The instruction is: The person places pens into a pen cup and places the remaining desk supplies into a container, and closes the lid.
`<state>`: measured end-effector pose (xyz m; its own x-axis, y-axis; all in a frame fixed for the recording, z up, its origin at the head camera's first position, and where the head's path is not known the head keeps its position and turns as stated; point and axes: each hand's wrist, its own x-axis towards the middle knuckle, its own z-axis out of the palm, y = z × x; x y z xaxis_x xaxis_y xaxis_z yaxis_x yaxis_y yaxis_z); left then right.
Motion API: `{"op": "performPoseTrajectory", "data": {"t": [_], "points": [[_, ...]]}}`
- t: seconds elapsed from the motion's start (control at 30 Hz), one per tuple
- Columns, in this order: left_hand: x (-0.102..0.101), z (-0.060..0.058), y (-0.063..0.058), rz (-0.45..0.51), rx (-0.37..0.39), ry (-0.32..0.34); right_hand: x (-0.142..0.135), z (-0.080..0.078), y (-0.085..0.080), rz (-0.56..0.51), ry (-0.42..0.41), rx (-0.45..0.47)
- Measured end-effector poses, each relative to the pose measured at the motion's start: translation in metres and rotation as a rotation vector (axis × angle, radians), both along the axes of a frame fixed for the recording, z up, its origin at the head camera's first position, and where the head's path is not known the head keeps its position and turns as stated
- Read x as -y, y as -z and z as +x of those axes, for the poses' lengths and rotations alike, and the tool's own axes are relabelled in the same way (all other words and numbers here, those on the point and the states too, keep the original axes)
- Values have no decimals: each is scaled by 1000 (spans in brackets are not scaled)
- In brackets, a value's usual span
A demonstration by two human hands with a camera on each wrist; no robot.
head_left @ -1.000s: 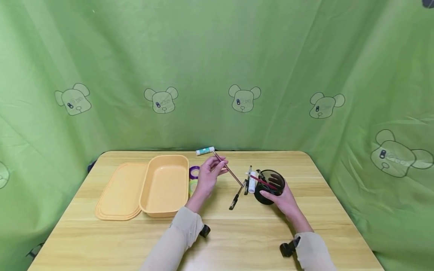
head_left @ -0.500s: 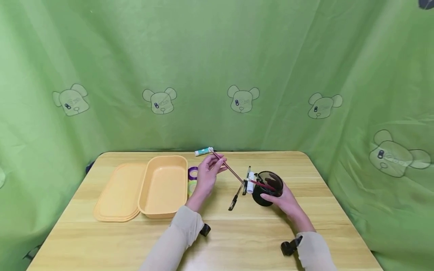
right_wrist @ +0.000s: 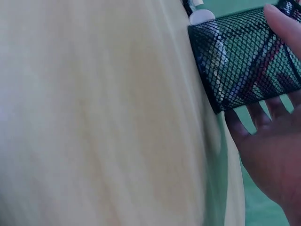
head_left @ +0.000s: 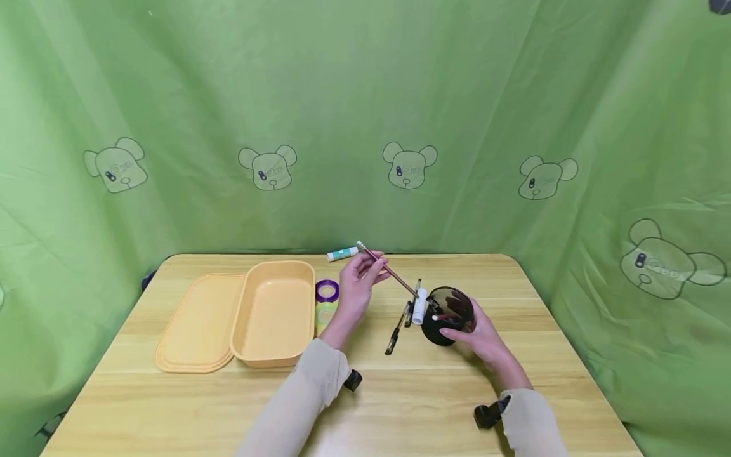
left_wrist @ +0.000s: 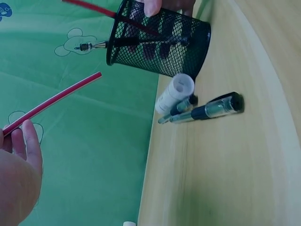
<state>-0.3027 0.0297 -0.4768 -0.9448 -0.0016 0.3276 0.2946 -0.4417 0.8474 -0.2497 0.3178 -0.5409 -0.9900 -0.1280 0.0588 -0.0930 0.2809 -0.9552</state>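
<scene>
My left hand pinches a dark red pencil, slanted, its white-tipped end up at the left. Its lower end overlaps a white tube in the head view; in the left wrist view that end of the pencil is apart from the cup. My right hand grips a black mesh pen cup round its side. A second red pencil and a pen stick out of the cup's mouth. Two black-capped pens lie on the table beside the white tube.
A yellow-orange box stands open at the left beside its lid. Purple and yellow-green rings lie along the box's right side. A teal and white glue stick lies at the table's back edge.
My left hand has moved slightly right and away from me, bringing its pencil closer to the cup. The pencil in the cup, earlier leaning out leftward over the rim, now shows its tip within the rim.
</scene>
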Motion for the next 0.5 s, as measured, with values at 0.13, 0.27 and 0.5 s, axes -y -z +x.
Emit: {"op": "performPoseTrajectory", "data": {"t": [0.13, 0.27, 0.5], "points": [[-5, -1, -2, 21, 5, -3, 1, -1, -2, -4, -38, 9], [-11, -2, -6, 35, 4, 7, 4, -2, -4, 6, -14, -12], [-21, 0, -7, 9, 4, 51, 4, -3, -5, 15, -23, -20]]}}
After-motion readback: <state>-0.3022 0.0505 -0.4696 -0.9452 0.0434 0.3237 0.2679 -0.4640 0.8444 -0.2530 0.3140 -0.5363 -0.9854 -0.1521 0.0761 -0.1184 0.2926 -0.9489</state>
